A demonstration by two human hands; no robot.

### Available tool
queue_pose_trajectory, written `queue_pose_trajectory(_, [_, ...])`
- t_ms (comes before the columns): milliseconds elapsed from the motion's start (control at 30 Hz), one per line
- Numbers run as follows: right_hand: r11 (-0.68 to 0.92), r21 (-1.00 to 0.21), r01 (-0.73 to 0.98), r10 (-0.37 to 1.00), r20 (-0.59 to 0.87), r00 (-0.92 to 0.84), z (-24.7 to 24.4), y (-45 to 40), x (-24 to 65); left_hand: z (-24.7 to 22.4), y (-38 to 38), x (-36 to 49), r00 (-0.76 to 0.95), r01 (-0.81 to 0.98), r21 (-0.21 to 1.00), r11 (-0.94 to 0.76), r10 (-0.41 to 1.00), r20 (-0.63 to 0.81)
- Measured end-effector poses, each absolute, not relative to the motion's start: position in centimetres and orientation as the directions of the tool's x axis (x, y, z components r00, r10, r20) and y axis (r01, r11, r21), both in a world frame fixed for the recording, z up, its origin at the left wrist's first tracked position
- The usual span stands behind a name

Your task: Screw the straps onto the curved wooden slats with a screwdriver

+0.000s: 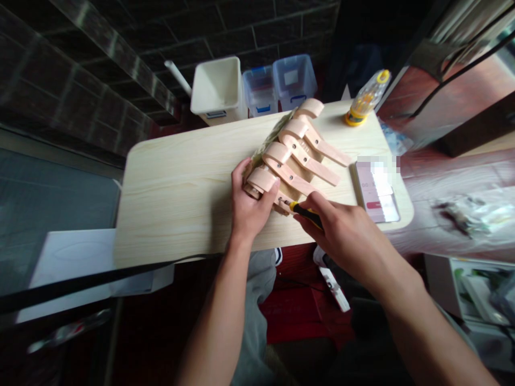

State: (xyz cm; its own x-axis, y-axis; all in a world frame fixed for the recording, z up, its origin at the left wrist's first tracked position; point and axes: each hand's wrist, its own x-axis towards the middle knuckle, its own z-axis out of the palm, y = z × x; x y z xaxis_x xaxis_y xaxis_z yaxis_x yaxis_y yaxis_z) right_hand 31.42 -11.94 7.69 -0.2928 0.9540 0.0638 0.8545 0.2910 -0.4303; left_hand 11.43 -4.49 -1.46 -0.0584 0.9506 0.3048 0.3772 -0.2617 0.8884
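On the light wooden table (173, 187) lies a wooden assembly (295, 128) with several rounded ends and flat slats fixed by dark screws. My left hand (251, 206) is wrapped round its near left end, thumb on top. In my right hand (333, 220) is a black and yellow screwdriver (308, 212), its tip at a screw on the nearest slat. The fingers of my right hand are closed round the handle. Part of the nearest slat is hidden behind the screwdriver and my right hand.
A phone (376, 193) lies at the table's right side. Behind it stands a clear bit holder with a yellow base (356, 117). Beyond the far edge are a white bin (217, 88) and two clear boxes (295, 80). A white box (72, 252) is at the left.
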Motion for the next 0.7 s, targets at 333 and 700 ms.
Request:
queue_pose_trajectory(333, [0.064, -0.659, 0.750, 0.995, -0.016, -0.099, 7.4, -11.7, 30.6, -1.1, -4.6, 11.4, -0.062, 0.374, 0.887, -0.270, 0.947, 0.314])
queue_pose_trajectory(700, [0.229, -0.454, 0.861, 0.962, -0.029, -0.271, 9.0, -12.0, 31.0, -1.0, -4.5, 11.3, -0.074, 0.405, 0.872, -0.274, 0.941, 0.330])
